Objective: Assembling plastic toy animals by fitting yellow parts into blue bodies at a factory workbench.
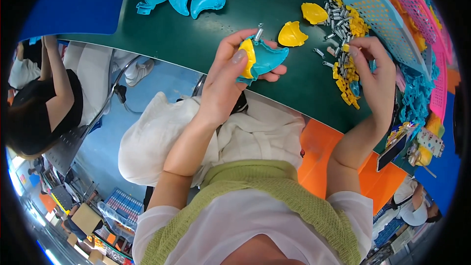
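Observation:
My left hand (219, 81) is closed round a curved blue plastic shell (271, 59) above the table. A yellow shell piece (249, 58) is joined along its side, under my thumb. At its upper edge a small metal spring (258, 34) stands up. My right hand (375, 71) is over a pile of loose springs (337, 22) and small yellow parts (346, 94). Its thumb and forefinger pinch a small yellow plastic part (346, 48). Two loose yellow shells (293, 34) lie on the table between my hands and the pile.
Several blue shells (208, 1) lie along the far side of the dark green table (162, 39). A light blue basket (387, 19) and a pink basket (439, 86) stand at the right. Near the right edge are blue parts (417, 100) and a phone (391, 154). Another person (44, 103) sits at the left.

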The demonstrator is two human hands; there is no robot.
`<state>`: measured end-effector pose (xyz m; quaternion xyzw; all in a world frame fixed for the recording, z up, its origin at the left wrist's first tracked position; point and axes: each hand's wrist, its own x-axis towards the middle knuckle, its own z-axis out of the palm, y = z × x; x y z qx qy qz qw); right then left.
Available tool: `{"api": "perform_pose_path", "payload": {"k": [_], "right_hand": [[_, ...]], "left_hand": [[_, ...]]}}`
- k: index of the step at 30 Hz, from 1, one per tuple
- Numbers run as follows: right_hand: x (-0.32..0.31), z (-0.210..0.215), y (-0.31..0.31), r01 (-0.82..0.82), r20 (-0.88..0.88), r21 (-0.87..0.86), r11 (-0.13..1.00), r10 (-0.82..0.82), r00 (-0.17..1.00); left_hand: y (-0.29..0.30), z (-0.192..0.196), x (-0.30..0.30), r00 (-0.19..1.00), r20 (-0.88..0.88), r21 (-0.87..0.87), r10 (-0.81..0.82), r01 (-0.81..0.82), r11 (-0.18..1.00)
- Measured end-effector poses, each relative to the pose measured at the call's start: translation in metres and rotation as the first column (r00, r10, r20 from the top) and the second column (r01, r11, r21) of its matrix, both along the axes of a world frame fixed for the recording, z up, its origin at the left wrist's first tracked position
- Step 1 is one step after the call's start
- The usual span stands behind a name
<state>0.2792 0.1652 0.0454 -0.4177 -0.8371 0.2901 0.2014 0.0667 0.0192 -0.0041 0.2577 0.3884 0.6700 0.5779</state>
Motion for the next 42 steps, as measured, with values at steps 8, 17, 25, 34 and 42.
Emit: {"api": "perform_pose_path", "payload": {"k": [8,17,25,34,42], "right_hand": [[0.036,0.005,0.013,0.434,-0.131,0.043,0.900,-0.426,0.895],[0.034,0.006,0.010,0.368,0.079,0.248,0.896,-0.398,0.914],[0.021,0.001,0.013,0.406,-0.029,0.225,0.886,-0.411,0.911],[-0.017,-0.014,0.006,0.085,0.062,0.517,0.852,-0.136,0.989],[-0.050,-0.037,-0.008,-0.112,0.096,0.499,0.860,0.073,0.993]], "left_hand": [[0.000,-0.001,0.000,1.000,0.008,-0.026,-0.001,0.001,1.000],[0.000,-0.001,0.002,0.999,0.041,-0.001,0.009,-0.009,1.000],[0.001,0.000,0.001,0.997,-0.076,-0.042,-0.010,0.007,0.999],[0.001,0.003,0.001,0.994,-0.111,-0.037,-0.021,0.017,0.999],[0.001,0.003,0.002,0.994,-0.109,-0.016,-0.027,0.026,1.000]]}}
